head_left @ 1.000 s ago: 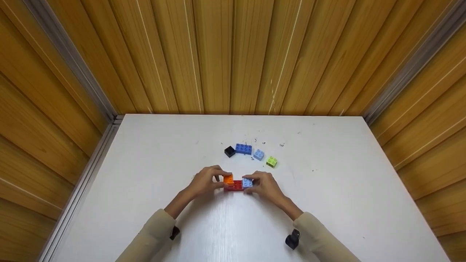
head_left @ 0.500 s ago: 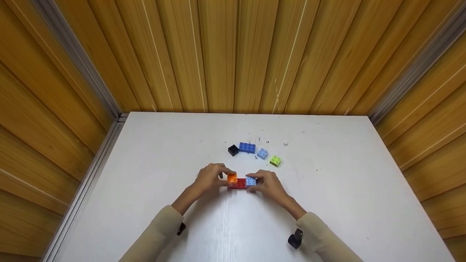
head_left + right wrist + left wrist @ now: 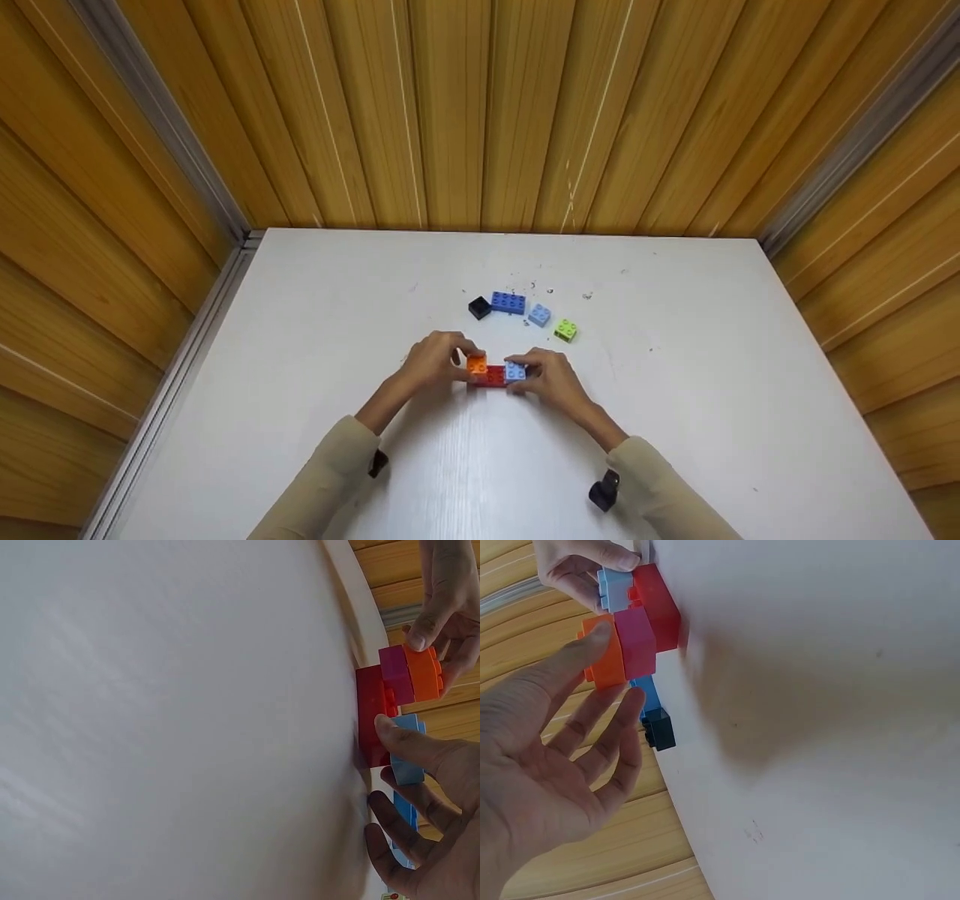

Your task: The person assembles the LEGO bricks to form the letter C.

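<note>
Hands apart from each other, one at either end of the same small build. My left hand (image 3: 435,358) pinches the orange brick (image 3: 612,667) by its near and far sides; my right hand (image 3: 553,377) pinches a light-blue brick (image 3: 409,761) the same way.

Under the orange brick sits a magenta brick (image 3: 637,645), and below that, at its left end, the red brick (image 3: 664,611), which carries the light-blue brick on its right end. Bare red studs show between the two. The red brick appears to rest on the worktop (image 3: 690,375), near its middle and in front of the loose pieces.

Change over the past second: slight. Both grips and the order of bricks match; the head view has shifted a little. I read this as steadying or pressing rather than carrying. Whether the magenta brick is fully seated I cannot tell.

Lie of the build: studs up, red brick's long axis running left to right, roughly parallel to the worktop's far edge, a long side facing me. The left end stands taller, two bricks against one.

Farther out, a loose arc: black brick (image 3: 480,307) turned cornerwise just beside a long dark-blue brick (image 3: 508,303), which lies nearly crosswise; then a second light-blue brick (image 3: 539,315) and a lime brick (image 3: 565,331), rightmost and nearest me. Dark specks (image 3: 587,295) around them. Wooden panelling (image 3: 450,112) beyond.
</note>
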`<state>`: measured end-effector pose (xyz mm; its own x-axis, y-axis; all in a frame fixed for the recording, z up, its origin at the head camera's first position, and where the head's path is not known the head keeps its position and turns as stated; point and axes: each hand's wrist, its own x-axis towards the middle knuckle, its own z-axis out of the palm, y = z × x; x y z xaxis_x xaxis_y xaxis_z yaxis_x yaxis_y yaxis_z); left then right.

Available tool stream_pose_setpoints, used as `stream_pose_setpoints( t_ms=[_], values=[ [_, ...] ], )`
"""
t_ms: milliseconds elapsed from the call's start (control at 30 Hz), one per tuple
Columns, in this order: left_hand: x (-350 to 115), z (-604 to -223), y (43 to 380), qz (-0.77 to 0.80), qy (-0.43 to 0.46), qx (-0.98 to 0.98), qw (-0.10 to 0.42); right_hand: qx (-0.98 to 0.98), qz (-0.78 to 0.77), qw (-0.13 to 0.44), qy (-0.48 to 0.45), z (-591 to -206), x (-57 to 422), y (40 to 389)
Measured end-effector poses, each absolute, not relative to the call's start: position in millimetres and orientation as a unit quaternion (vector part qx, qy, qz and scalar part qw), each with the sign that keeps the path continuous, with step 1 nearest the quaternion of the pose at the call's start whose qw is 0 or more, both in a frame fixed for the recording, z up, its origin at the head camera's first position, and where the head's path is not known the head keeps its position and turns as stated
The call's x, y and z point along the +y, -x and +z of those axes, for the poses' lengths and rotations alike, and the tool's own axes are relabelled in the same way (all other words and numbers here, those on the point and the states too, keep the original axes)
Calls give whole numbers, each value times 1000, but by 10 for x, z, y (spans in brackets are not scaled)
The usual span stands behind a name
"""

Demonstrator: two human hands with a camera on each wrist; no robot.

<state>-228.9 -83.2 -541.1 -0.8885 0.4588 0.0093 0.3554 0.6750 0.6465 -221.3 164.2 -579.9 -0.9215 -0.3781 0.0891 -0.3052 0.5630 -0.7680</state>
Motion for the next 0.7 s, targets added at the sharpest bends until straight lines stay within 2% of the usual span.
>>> stream_pose_setpoints(
  t_ms=[267, 400, 567, 700],
  values=[
    [-963, -5489, 2429, 420, -291, 852, 112, 890, -417, 41, 182, -5768, 1651, 2220],
    [-993, -5519, 2556, 467, -286, 828, 119, 889, -420, 52, 174, -5761, 1645, 2222],
    [-938, -5631, 2724, 507, -234, 825, 89, 889, -420, 58, 172, -5779, 1641, 2210],
    [-864, -5714, 2859, 512, -197, 835, 34, 886, -424, 56, 177, -5777, 1636, 2210]
  ],
)
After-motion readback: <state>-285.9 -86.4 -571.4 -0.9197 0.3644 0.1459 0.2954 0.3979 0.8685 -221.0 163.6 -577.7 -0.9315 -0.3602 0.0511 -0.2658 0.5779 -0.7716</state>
